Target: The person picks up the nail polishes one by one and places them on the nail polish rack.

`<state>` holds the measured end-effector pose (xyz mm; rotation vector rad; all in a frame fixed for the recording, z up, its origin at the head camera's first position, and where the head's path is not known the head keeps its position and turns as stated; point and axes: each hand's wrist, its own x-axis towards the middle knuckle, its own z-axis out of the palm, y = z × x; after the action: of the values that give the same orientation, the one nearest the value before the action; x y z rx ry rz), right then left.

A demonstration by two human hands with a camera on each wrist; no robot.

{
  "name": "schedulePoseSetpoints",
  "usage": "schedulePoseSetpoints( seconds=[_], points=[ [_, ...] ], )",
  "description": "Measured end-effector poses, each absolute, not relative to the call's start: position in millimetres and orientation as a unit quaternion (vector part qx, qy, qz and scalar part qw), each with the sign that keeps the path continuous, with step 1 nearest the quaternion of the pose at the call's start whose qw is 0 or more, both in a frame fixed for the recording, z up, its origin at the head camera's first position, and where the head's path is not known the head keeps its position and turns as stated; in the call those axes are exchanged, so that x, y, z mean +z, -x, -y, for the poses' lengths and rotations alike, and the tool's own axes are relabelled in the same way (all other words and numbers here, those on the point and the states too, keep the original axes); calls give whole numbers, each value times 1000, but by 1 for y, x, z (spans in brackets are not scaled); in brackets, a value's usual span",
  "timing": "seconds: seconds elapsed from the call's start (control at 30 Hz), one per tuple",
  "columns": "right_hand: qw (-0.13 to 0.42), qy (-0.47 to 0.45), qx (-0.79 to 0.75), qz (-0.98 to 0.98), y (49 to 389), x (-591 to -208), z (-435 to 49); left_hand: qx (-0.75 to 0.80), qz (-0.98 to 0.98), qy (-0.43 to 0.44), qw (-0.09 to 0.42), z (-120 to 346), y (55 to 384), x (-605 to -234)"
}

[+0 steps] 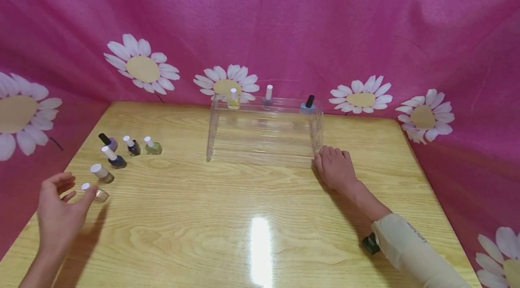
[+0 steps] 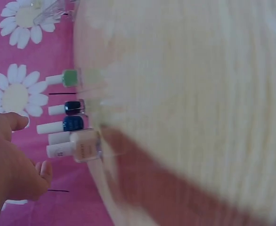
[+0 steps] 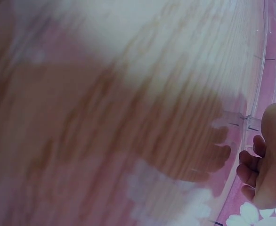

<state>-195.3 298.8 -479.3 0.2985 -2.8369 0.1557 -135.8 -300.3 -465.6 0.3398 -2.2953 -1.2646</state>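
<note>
At the table's left side my left hand (image 1: 61, 211) reaches around a beige nail polish bottle (image 1: 101, 195) with a white cap. In the left wrist view the thumb and fingers stand apart, with a gap between them and that bottle (image 2: 85, 146). My right hand (image 1: 335, 168) rests at the front right corner of a clear tiered display rack (image 1: 264, 143). Its fingers (image 3: 248, 174) are loosely curled, with nothing seen in them. On the rack's top tier stand a yellowish bottle (image 1: 233, 102), a pale lilac bottle (image 1: 267, 100) and a light blue bottle (image 1: 307, 108).
Beyond the beige bottle stand a grey-brown bottle (image 1: 106, 177), a blue bottle (image 1: 118, 161), a dark bottle (image 1: 134, 148), a purple bottle (image 1: 111, 144) and a green bottle (image 1: 154, 148). A pink cloth (image 1: 284, 26) with daisies hangs around the wooden table (image 1: 203, 225).
</note>
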Motion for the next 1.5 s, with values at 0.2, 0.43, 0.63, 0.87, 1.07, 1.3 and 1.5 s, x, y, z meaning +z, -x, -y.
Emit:
schedulePoseSetpoints(
  seconds=[0.2,0.43,0.63,0.87,1.07,1.3,1.5],
  points=[
    [132,-101,56,985,194,-481,-300,-432,863,-179,192,306,137,-482],
    [136,-102,54,984,194,-483,-300,-405,876,-206,160,279,133,-454],
    [134,-100,62,984,194,-484,-300,-362,898,-208,141,279,135,-455],
    [142,-100,66,983,194,-483,-299,-353,903,-202,136,284,135,-462],
    [147,-102,60,982,195,-484,-300,-371,894,-221,116,280,135,-464],
    [129,-98,59,985,196,-483,-301,-416,864,-253,130,278,137,-467],
    [119,-92,57,987,197,-483,-301,-501,817,-220,181,271,140,-467]
  ],
)
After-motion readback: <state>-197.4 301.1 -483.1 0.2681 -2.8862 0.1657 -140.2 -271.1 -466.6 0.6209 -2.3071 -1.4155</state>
